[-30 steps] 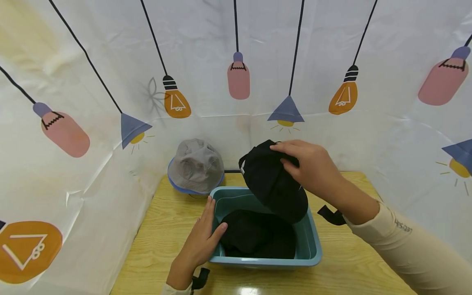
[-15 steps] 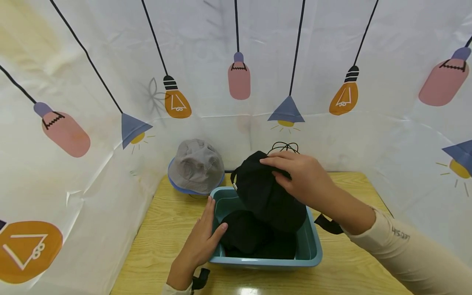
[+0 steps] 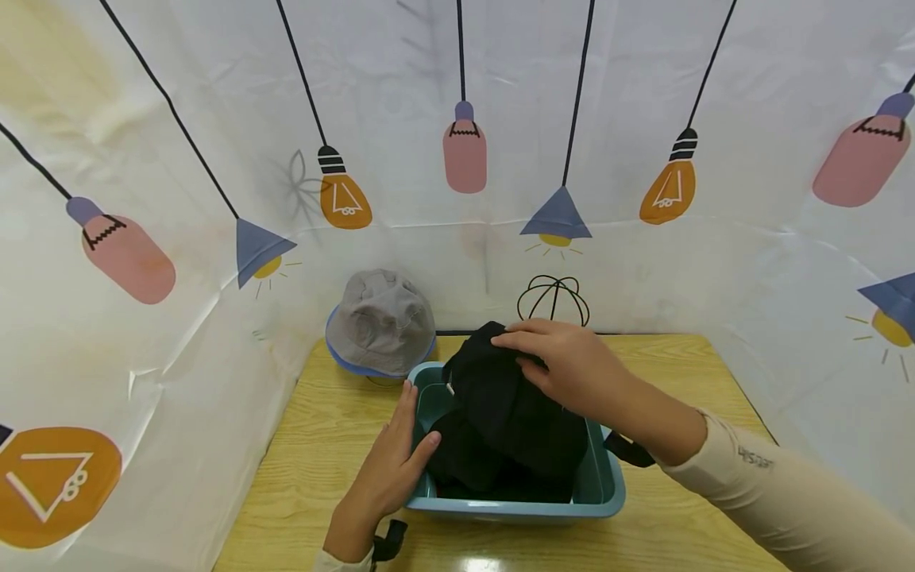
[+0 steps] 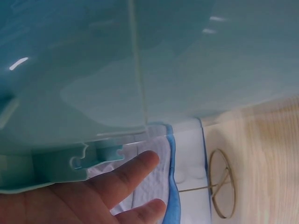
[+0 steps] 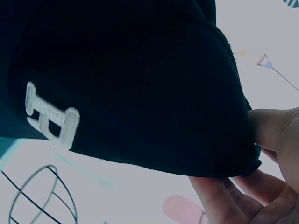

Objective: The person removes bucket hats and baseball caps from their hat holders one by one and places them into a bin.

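Observation:
My right hand [image 3: 572, 361] pinches a black baseball cap [image 3: 515, 405] by its crown, the brim end hanging down inside a teal plastic basin [image 3: 529, 508]. In the right wrist view a white embroidered letter shows on this cap [image 5: 117, 102], and thumb and fingers meet at the tip of its crown. Another black cap [image 3: 457, 457] lies in the basin, partly covered by the held one. My left hand [image 3: 386, 465] rests along the basin's left side with straight fingers, its thumb over the rim. From the left wrist, the fingers extend beside the basin's outer wall [image 4: 187, 60].
Behind the basin at left, a grey bucket hat with a blue edge [image 3: 382, 322] sits on a stand. A black wire hat stand [image 3: 554, 298] rises at the back of the wooden table [image 3: 322, 429]. A white sheet printed with lamps [image 3: 400, 79] hangs behind.
My right hand has lowered the black cap into the basin, moving down and slightly left. The wire stand behind has come into sight. My left hand stays in place.

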The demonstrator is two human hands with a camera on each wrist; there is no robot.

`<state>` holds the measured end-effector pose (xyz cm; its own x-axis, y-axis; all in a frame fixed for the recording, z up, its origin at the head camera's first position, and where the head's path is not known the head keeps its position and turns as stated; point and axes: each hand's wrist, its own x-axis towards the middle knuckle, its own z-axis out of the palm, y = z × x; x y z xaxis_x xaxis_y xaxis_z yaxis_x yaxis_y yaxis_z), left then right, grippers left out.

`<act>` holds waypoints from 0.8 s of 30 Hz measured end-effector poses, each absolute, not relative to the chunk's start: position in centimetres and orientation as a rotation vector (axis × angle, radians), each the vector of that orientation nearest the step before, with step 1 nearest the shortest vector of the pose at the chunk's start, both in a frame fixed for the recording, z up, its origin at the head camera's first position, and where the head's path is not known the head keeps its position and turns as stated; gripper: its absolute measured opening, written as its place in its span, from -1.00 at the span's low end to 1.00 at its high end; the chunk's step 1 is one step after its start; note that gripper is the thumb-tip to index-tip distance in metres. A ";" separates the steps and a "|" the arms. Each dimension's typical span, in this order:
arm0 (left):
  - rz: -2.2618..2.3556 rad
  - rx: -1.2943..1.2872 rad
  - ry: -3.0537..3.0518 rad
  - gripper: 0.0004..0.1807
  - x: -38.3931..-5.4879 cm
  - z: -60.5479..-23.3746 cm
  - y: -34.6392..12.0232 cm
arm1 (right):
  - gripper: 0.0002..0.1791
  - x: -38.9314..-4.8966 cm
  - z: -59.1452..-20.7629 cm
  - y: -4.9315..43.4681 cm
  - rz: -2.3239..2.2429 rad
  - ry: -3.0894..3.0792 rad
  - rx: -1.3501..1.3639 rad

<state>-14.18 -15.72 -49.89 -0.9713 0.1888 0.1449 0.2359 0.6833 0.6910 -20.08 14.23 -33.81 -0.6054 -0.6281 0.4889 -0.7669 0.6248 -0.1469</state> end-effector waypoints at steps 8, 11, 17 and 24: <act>-1.171 -0.358 -2.830 -0.13 -14.2 -49.9 -15.7 | -0.50 -20.3 -35.9 13.7 0.426 -2.489 1.172; -1.166 -0.357 -2.833 -0.12 -14.3 -49.9 -15.7 | -0.51 -20.3 -36.3 13.5 0.404 -2.500 1.183; -1.168 -0.353 -2.829 -0.14 -14.3 -50.0 -15.7 | -0.55 -19.9 -36.7 13.1 0.396 -2.560 1.197; -1.176 -0.359 -2.825 -0.15 -14.2 -50.0 -15.6 | -0.57 -19.2 -37.0 12.7 0.431 -2.582 1.235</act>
